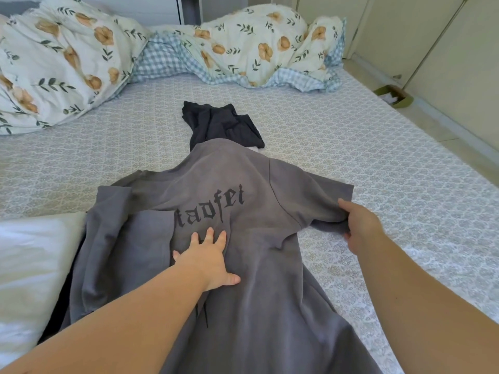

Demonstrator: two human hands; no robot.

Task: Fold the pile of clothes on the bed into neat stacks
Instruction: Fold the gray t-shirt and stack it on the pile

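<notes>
While the grey T-shirt (243, 238) lies spread on the bed (378, 163) with its printed side up, the person is in the middle of folding it, so I judge the step in hand is the folding of the sleeves toward the middle.

At the far left a white cloth (29, 260) lies on the bed, just beside the shirt; I cannot tell what it is. Next to it, the left side of the shirt is already turned over onto the body, and the fold reaches the black letters. The left hand (210, 260) rests flat on the middle of the shirt, fingers straight and a little spread, and holds nothing; it only presses the cloth down.

Beyond the collar, a dark folded garment (221, 122) lies on the bed, touching or partly under the top of the shirt. A flowered duvet (67, 55) is bunched along the far end of the bed.

On the right, the right hand (359, 225) grips the edge of the right sleeve, thumb on top and fingers curled under the cloth. This sleeve is not yet folded.

The next move, I think, calls for bringing this sleeve across to the middle while the left hand keeps the body from sliding, so that both edges become straight.
</notes>
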